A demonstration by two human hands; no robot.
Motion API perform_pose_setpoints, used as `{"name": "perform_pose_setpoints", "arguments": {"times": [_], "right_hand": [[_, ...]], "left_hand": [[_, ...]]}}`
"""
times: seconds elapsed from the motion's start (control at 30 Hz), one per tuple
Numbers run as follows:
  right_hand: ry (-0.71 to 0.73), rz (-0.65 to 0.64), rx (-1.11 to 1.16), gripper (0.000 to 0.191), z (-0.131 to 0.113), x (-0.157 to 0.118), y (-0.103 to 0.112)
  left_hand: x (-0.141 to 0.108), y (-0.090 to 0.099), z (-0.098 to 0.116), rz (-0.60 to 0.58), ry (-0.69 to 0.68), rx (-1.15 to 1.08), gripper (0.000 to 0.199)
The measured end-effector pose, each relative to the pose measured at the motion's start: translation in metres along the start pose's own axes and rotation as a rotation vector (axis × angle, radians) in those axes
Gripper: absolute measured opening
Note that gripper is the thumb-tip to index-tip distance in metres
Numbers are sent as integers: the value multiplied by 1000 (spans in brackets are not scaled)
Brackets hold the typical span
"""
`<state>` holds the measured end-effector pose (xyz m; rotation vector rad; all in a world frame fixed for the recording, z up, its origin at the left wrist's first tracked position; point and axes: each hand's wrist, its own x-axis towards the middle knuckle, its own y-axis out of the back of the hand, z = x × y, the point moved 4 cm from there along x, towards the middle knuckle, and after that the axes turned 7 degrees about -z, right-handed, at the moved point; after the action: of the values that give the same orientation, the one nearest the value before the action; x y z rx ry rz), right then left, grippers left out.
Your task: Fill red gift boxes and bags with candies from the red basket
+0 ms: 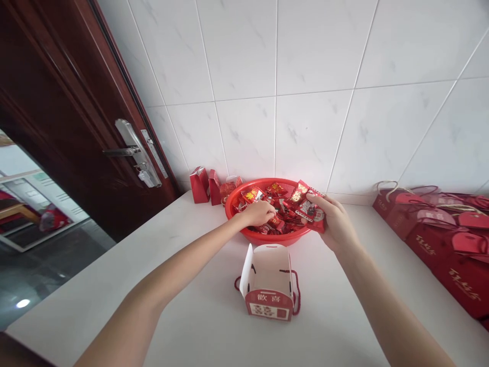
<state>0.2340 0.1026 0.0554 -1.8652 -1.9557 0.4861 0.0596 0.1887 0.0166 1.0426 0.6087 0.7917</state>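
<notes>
My right hand (pixel 336 219) is closed around several red candy packets (pixel 314 211), held over the right rim of a red plastic basket (pixel 263 238). Inside the basket is a heap of red and gold wrapped candies (pixel 275 189). Reaching into that heap, my left hand (pixel 260 213) has its fingers curled down on a red candy packet (pixel 275 223); its fingertips are partly hidden. In front of the basket stands a small red and white gift box (pixel 268 304) with its top open and dark red cord handles at the sides. Its visible inner walls are white.
Small red boxes (pixel 199 185) stand against the tiled wall (pixel 244 132), left of the basket. Several dark red gift boxes (pixel 428 239) with cord handles line the white table (pixel 202 316) at right. A dark wooden door (pixel 76 102) is at left.
</notes>
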Motion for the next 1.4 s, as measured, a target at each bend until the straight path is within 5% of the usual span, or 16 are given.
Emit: {"name": "perform_pose_setpoints", "arguments": {"times": [0.1,0.3,0.7,0.93,1.1,1.4], "right_hand": [[-7,4,-3,22,0,0,0],[-39,11,-40,24,6,3,3],[-108,-125,-184,40,11,-3,-3],[-96,-160,-238,39,5,-10,-10],[-77,-240,-270,39,5,-15,-14],[3,-367,-385,28,3,-28,-24]], "left_hand": [[-9,8,-3,96,6,-178,29],[-34,23,6,301,-204,-966,27],[-75,18,29,444,-176,-991,37],[-106,24,44,115,-310,-847,32],[-123,35,55,136,-309,-431,16],[-125,21,52,-164,-199,-174,20]]}}
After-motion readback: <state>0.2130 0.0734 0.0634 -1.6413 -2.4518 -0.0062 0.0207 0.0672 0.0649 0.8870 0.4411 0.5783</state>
